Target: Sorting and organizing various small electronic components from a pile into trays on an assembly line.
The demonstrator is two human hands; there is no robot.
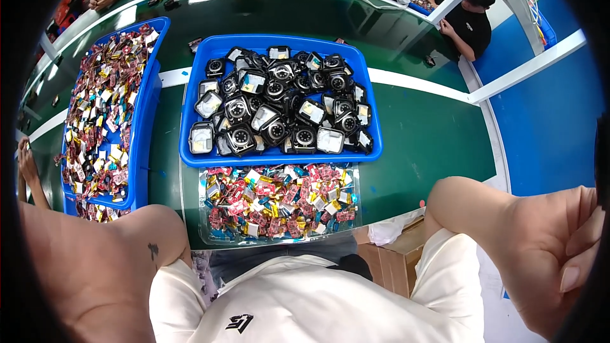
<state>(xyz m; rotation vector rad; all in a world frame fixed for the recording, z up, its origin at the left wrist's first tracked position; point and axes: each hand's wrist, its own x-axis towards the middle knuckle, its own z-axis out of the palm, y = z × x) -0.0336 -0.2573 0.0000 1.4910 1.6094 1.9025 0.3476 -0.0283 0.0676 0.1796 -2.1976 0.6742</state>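
Note:
Both my arms are raised close to the camera, at either side of the picture. My left hand (60,273) shows as wrist and heel at the lower left; its fingers are hidden past the dark rim. At the right edge my right hand (559,241) has its fingers curled; what they hold, if anything, is cut off. Neither hand touches the bench things. In front of me a blue tray (286,157) holds many black smartwatch cases (276,89). Nearer, a clear plastic tray (204,232) holds small red, yellow, blue and white parts (279,200).
Left of the watch tray, stacked blue bins (143,127) hold similar small parts. The green bench (432,127) has a white strip across it. Co-workers' hands (28,165) show at the far left, and more people sit across. A cardboard box (387,267) stands below the bench.

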